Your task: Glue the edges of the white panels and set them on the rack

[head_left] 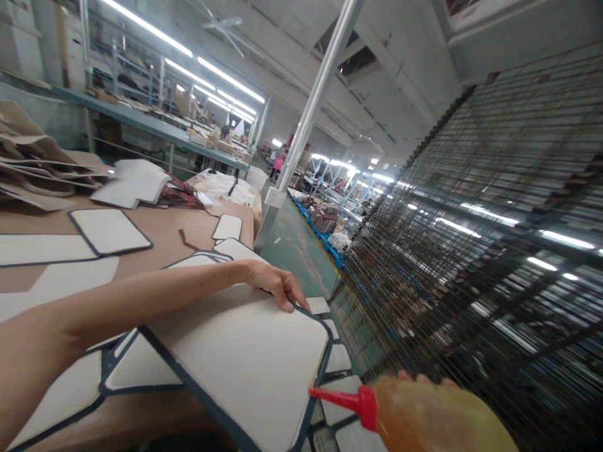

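Here at seven o'clock, the white panel (pixel 235 364) lies over other panels (pixel 144 364); left hand (pixel 273 281) pinches its one-o'clock edge, probably steadying it. Right hand (pixel 421 378), mostly hidden, curls round the amber bottle (pixel 424 414), red nozzle (pixel 340 400) at the four-o'clock rim, presumably for accuracy.

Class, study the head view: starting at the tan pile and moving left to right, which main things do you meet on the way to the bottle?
Tan pile → white sheets → small panel → left hand → red nozzle → bottle.
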`<state>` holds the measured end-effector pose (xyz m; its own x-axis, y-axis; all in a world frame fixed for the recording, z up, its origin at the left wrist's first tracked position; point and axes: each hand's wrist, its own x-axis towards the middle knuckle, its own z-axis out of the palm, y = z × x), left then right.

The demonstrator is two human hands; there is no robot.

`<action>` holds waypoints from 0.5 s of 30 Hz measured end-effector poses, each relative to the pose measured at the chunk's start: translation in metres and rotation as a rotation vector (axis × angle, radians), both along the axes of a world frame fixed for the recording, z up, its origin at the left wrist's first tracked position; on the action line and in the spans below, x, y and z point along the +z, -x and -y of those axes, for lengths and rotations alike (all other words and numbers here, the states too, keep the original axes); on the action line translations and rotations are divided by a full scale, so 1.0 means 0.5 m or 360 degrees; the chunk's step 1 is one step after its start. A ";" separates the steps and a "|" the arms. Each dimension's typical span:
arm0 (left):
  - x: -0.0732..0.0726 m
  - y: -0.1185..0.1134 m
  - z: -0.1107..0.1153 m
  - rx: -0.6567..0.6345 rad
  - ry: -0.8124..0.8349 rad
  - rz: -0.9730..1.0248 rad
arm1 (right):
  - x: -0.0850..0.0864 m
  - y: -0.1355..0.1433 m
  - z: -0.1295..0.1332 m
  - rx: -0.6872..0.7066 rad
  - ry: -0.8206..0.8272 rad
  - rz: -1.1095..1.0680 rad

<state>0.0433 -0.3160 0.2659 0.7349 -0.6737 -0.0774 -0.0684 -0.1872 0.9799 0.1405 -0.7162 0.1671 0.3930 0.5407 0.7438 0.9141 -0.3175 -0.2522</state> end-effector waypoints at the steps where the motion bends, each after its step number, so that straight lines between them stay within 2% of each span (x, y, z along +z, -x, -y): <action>1: 0.000 -0.001 -0.001 0.0009 0.0004 -0.0012 | 0.004 0.004 -0.004 0.0011 -0.0002 0.0027; 4: -0.001 -0.006 -0.002 0.0004 0.0018 -0.0045 | 0.046 0.029 -0.033 0.0014 -0.0033 0.0368; 6: -0.002 -0.009 -0.002 -0.0001 0.0022 -0.0050 | 0.091 0.050 -0.059 -0.0007 0.0093 0.0880; 7: -0.003 -0.011 -0.003 0.0006 0.0022 -0.0051 | 0.114 0.059 -0.070 0.0033 0.0244 0.1263; 9: -0.005 -0.015 -0.004 0.0034 0.0019 -0.0050 | 0.152 0.072 -0.085 0.0019 0.0427 0.1703; 12: -0.008 -0.019 -0.007 0.0084 0.0018 -0.0052 | 0.180 0.081 -0.091 -0.0080 0.0606 0.1926; 15: -0.009 -0.022 -0.011 0.0126 0.0028 -0.0073 | 0.184 0.083 -0.092 -0.0038 0.0607 0.1959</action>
<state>0.0541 -0.3107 0.2614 0.7818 -0.6153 -0.1009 -0.0091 -0.1731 0.9849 0.0988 -0.6704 0.2592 -0.4251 0.8004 0.4226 0.4722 -0.2022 0.8580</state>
